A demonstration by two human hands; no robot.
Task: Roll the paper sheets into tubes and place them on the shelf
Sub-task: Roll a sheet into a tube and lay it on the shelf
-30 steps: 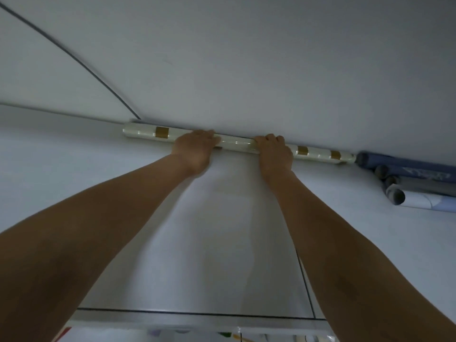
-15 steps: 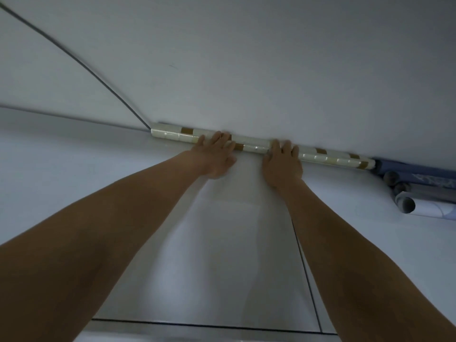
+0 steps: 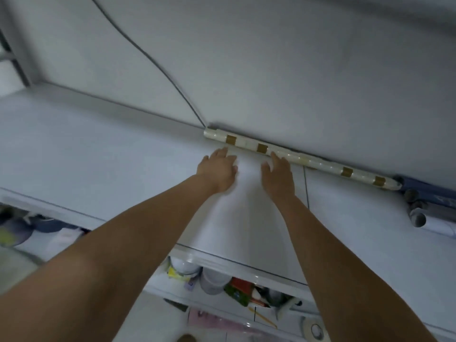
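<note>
A long cream paper tube (image 3: pixel 318 164) with brown tape bands lies on top of the white shelf (image 3: pixel 103 154), pushed against the wall. My left hand (image 3: pixel 218 169) hovers flat just in front of the tube, fingers straight, apart from it. My right hand (image 3: pixel 278 175) is also flat with straight fingers, its fingertips at the tube's edge. Neither hand holds anything.
Several blue and white rolled tubes (image 3: pixel 424 206) lie at the right end of the shelf top. A dark cable (image 3: pixel 158 65) runs down the wall to the tube's left end. Below the shelf edge (image 3: pixel 237 266) sit bowls (image 3: pixel 212 280), packets and clutter.
Both hands have come off the tube and drawn back toward me. The tube stays against the wall. My head has tilted down, so the lower compartments now show.
</note>
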